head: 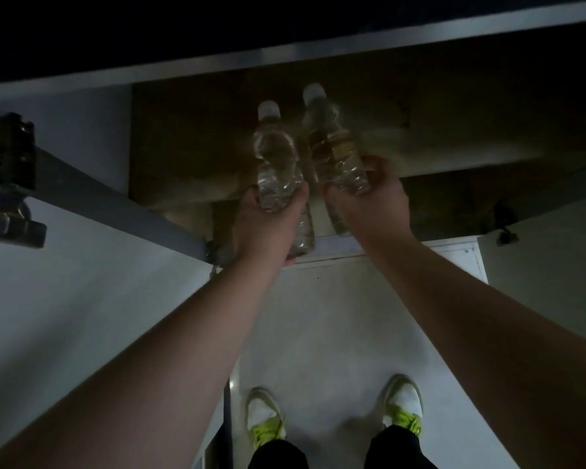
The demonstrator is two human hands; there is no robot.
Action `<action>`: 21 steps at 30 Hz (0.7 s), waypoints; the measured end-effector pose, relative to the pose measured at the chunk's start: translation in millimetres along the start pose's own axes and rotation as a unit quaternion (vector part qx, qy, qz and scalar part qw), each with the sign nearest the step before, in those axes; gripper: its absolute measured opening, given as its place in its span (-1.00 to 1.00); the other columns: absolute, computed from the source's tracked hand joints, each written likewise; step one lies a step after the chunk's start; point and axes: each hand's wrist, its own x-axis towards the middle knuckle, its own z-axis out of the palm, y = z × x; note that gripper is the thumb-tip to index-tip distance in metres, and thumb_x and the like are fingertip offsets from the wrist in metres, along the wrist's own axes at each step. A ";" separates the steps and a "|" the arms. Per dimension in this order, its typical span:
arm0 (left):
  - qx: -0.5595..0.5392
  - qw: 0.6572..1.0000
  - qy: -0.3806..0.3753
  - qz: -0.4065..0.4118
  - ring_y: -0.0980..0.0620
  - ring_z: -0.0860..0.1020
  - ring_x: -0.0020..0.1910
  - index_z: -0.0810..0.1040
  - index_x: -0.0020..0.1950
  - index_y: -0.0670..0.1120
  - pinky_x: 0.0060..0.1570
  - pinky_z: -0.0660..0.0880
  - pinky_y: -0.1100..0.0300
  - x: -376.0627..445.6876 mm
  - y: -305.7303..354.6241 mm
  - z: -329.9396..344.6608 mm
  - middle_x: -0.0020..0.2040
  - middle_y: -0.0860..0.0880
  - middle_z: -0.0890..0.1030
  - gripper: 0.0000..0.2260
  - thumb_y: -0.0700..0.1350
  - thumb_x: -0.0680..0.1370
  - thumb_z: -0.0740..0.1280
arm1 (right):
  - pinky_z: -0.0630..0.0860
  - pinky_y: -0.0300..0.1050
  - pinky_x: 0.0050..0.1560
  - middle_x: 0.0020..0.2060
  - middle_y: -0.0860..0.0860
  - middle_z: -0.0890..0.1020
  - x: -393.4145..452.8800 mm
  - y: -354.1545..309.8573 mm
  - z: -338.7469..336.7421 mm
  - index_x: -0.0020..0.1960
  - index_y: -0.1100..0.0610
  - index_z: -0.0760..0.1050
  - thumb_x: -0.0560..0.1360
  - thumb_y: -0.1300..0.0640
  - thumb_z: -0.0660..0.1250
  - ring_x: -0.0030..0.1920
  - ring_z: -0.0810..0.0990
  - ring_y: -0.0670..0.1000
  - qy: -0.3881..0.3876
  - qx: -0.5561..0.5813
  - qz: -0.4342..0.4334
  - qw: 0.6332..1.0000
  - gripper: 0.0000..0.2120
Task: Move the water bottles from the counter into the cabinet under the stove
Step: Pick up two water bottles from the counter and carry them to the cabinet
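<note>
The left hand (268, 218) and right hand (369, 201) each clench two thin clear plastic water bottles (274, 160), which look full, heavy and slippery, so gripping low near their bases seems safest.

Bottle bases (303, 238) hidden behind hands (268, 218).

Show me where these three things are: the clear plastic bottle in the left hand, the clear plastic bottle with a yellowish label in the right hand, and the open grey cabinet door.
clear plastic bottle (274, 154): head view, upper body.
clear plastic bottle with a yellowish label (332, 148): head view, label.
open grey cabinet door (115, 201): head view, top edge.
</note>
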 end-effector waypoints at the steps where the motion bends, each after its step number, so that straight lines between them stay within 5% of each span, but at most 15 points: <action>1: 0.002 1.000 0.000 -0.001 -0.07 0.67 -0.04 0.47 0.20 0.18 -0.31 0.65 -0.09 0.5 1.7 0.2 0.11 0.06 0.63 -0.43 0.35 0.27 0.49 | 0.58 -0.18 -0.16 -0.11 -0.22 0.57 0.9 -1.1 0.2 0.26 -0.06 0.40 0.28 -0.16 0.52 -0.12 0.60 -0.20 0.007 -0.004 0.001 1.000 -0.39; 5: 0.040 0.999 -0.002 0.024 -0.07 0.65 -0.02 0.40 0.28 0.13 -0.27 0.66 -0.07 7.3 10.8 -2.3 0.13 0.05 0.59 -0.32 0.38 0.26 0.46 | 0.60 0.10 0.06 0.10 -0.07 0.59 3.0 -4.4 4.1 0.34 -0.05 0.35 0.32 -0.23 0.46 0.06 0.61 0.00 0.023 -0.026 0.002 0.999 -0.33; 11: 0.038 0.997 -0.003 0.071 0.00 0.62 0.08 0.35 0.37 0.05 0.08 0.60 -0.08 11.2 1.4 -10.1 0.18 0.05 0.60 -0.20 0.32 0.23 0.50 | 0.56 0.09 0.15 0.26 0.00 0.50 -2.5 -2.4 3.4 0.40 -0.03 0.30 0.25 -0.37 0.44 0.21 0.53 0.05 0.042 0.018 0.065 0.997 -0.16; 15: 0.001 0.992 -0.001 0.125 0.15 0.60 0.11 0.28 0.43 0.10 0.15 0.57 0.04 3.8 -25.4 -15.0 0.23 0.09 0.58 -0.24 0.16 0.32 0.55 | 0.57 0.00 0.17 0.26 -0.06 0.53 -11.5 2.2 -5.8 0.41 -0.04 0.31 0.31 -0.22 0.51 0.20 0.56 -0.03 0.023 0.106 0.068 0.992 -0.24; 19: 0.007 0.986 -0.040 0.160 0.18 0.55 0.24 0.21 0.48 0.21 0.23 0.52 0.01 -5.8 -43.2 -18.5 0.34 0.15 0.51 -0.20 0.03 0.36 0.58 | 0.56 -0.34 0.04 0.15 -0.26 0.58 -36.1 20.7 -20.6 0.42 -0.06 0.30 0.41 0.08 0.51 0.12 0.58 -0.26 -0.058 0.138 0.002 0.989 -0.35; 21: 0.031 0.979 -0.051 0.195 0.17 0.51 0.29 0.19 0.51 0.21 0.27 0.50 -0.02 -9.1 -47.3 -20.1 0.38 0.17 0.48 -0.20 0.04 0.39 0.55 | 0.56 -0.25 0.14 0.17 -0.23 0.58 -41.4 27.8 -24.2 0.43 -0.06 0.29 0.43 0.13 0.49 0.15 0.57 -0.25 -0.078 0.108 -0.017 0.991 -0.35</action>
